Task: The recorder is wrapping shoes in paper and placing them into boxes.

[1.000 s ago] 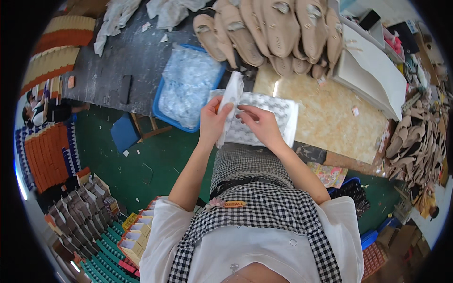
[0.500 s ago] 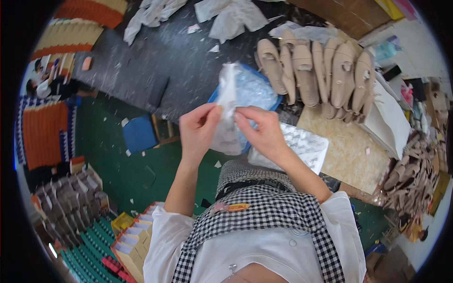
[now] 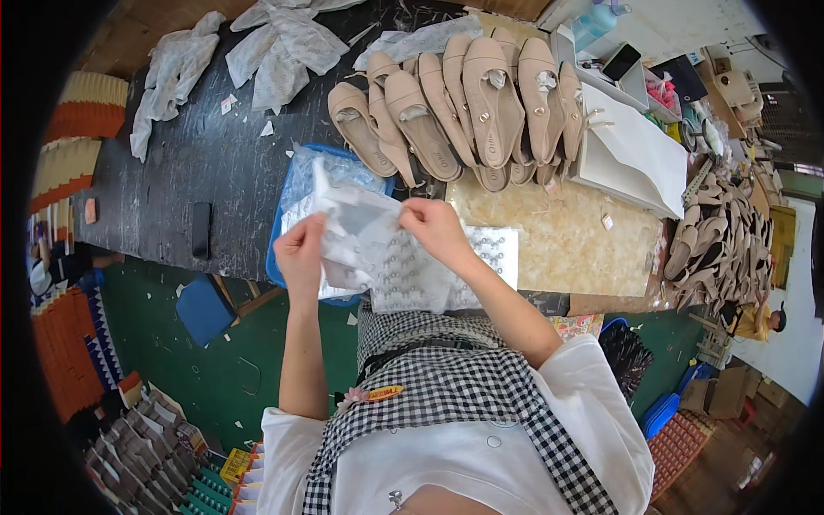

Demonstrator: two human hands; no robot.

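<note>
Between my two hands a thin, see-through white sheet (image 3: 356, 225) hangs partly spread out, its lower part crumpled. My left hand (image 3: 299, 257) pinches its left side. At its upper right edge, my right hand (image 3: 439, 230) grips it between thumb and fingers. Behind and below it lies a shallow blue tray (image 3: 273, 256) lined with clear plastic. A pile of white sheets with a grey pattern (image 3: 496, 251) rests at the table's near edge, under and beside my right hand. Whether the held sheet is paper or plastic I cannot tell.
Beige slip-on shoes (image 3: 493, 103) stand in a row beyond my hands. Crumpled white paper (image 3: 287, 51) and a black phone-like object (image 3: 201, 230) lie on the dark table (image 3: 154, 197). To the right are a white box (image 3: 631, 163) and heaped shoes (image 3: 721, 232). A blue stool (image 3: 204, 309) stands left.
The sheet, narrow and folded before, is now pulled wider as my hands have moved apart. The view has swung right, so the table and shoes appear further left.
</note>
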